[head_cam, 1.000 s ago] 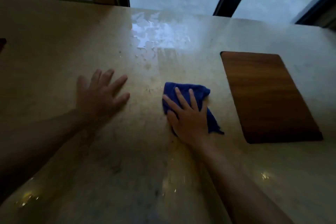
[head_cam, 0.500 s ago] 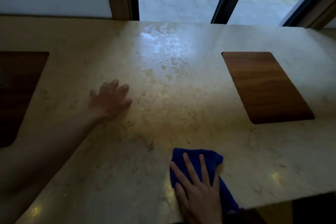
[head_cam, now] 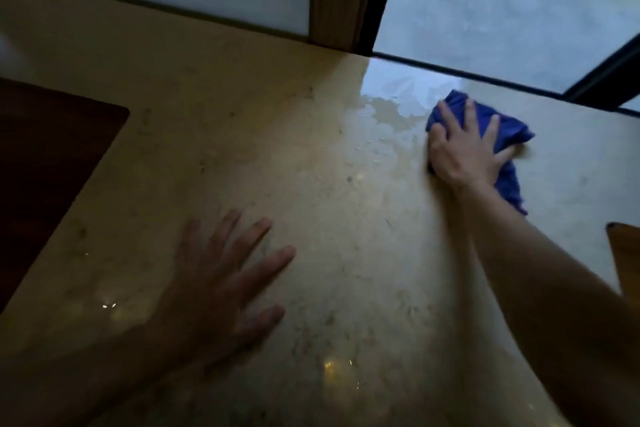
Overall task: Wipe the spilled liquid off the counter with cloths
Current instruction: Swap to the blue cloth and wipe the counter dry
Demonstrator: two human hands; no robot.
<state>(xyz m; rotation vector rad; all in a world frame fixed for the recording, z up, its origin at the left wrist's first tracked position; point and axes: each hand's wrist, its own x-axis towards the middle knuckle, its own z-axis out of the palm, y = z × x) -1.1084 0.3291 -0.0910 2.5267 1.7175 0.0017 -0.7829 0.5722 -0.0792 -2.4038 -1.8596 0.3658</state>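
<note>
- Two wooden panels sit flush in the counter: a dark one at the far left, and only a corner of a lighter one at the right edge.
- Left hand lies palm down on the bare counter in the near-middle, fingers spread wide and holding nothing; it is in shadow and slightly blurred.
- Beyond that hand the beige stone looks dull, with a few small glints of light close to the near edge.
- Spill shows as a shiny, pale patch near the far edge of the counter, below the window, with smaller drops trailing toward the middle.
- Right hand is stretched out far to the right, just right of the spill, palm down with fingers fanned open, pressing flat on the cloth rather than gripping it.
- Cloth is blue and bunched, lying on the counter under that hand at the spill's right margin; its folds stick out past the fingertips, and a loose tail trails back along the wrist toward the near side.
- Whether the cloth's left edge touches the wet patch, I cannot tell.
</note>
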